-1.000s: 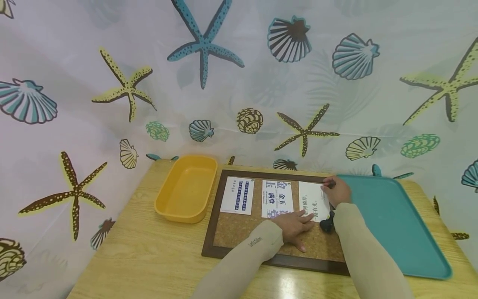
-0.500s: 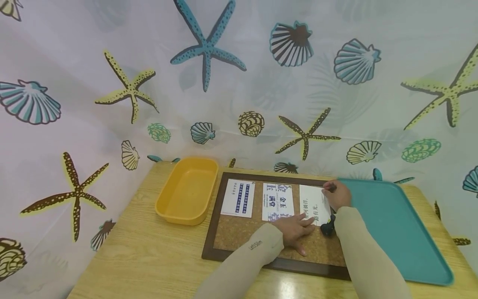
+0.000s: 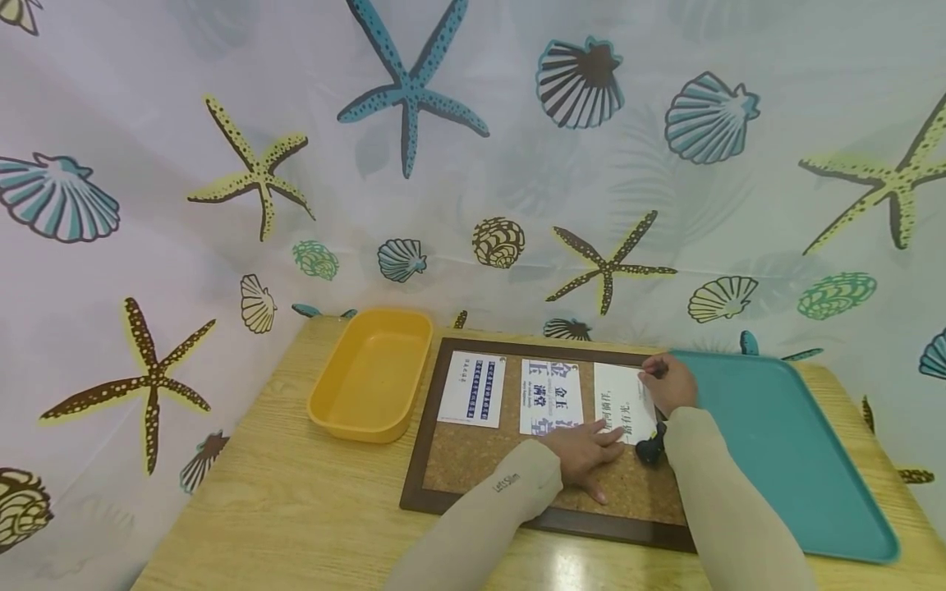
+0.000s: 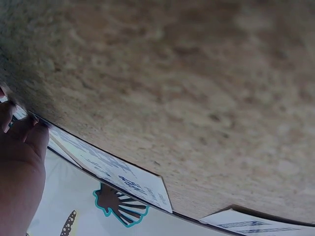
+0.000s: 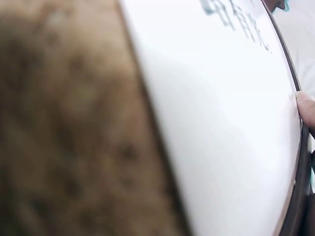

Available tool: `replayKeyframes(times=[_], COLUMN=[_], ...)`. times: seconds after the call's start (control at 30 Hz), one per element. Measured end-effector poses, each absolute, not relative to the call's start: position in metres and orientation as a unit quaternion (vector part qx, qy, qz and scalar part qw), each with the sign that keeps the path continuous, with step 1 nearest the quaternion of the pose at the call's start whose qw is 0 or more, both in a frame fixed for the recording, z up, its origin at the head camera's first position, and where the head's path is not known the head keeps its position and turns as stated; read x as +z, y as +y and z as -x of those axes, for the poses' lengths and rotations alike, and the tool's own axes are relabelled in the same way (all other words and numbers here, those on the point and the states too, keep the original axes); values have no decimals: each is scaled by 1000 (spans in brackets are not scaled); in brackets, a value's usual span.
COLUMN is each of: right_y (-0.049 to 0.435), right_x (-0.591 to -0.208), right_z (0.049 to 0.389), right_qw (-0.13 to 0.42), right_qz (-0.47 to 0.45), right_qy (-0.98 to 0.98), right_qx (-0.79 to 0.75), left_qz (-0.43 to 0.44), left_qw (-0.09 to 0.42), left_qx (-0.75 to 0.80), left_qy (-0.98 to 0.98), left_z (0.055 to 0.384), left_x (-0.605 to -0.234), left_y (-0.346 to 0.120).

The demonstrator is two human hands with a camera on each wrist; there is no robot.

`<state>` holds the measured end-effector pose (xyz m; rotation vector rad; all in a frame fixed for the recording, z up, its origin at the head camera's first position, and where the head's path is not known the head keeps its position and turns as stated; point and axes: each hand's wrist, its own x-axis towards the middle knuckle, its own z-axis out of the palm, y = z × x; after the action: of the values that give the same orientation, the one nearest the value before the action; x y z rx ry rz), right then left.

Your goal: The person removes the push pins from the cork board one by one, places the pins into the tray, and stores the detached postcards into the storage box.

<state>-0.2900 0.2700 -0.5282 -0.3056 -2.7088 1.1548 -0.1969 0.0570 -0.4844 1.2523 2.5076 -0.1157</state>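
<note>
Hardly anything has moved on my feed: the right hand (image 3: pixel 674 387) bends at the far right corner of the printed card (image 3: pixel 615 381), its grip unclear to me; the left hand (image 3: pixel 584 460) spreads its fingers onto the card, which lies toward the right of the corkboard (image 3: pixel 473 456).

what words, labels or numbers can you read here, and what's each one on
"Let's Slim": left sleeve
"金玉满堂": middle card, its small print too tiny to read
"路有光": right card; its other line is partly covered by the left hand
Left card: printed characters too small to read surely
No numbers readable
</note>
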Motion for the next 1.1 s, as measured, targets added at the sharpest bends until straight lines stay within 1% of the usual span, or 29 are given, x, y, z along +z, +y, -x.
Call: replayKeyframes(times=[0.5, 1.1], right_y=[270, 274], right_x=[-528, -532], right_z=[288, 287], right_qw=[90, 107], right_qz=[102, 90], right_qy=[-908, -906], right_qx=[395, 399], left_qz=[-448, -452], left_qw=[165, 166], left_qx=[-42, -40], left_qy=[878, 876], left_z=[199, 202], left_x=[-488, -492], left_y=[57, 58])
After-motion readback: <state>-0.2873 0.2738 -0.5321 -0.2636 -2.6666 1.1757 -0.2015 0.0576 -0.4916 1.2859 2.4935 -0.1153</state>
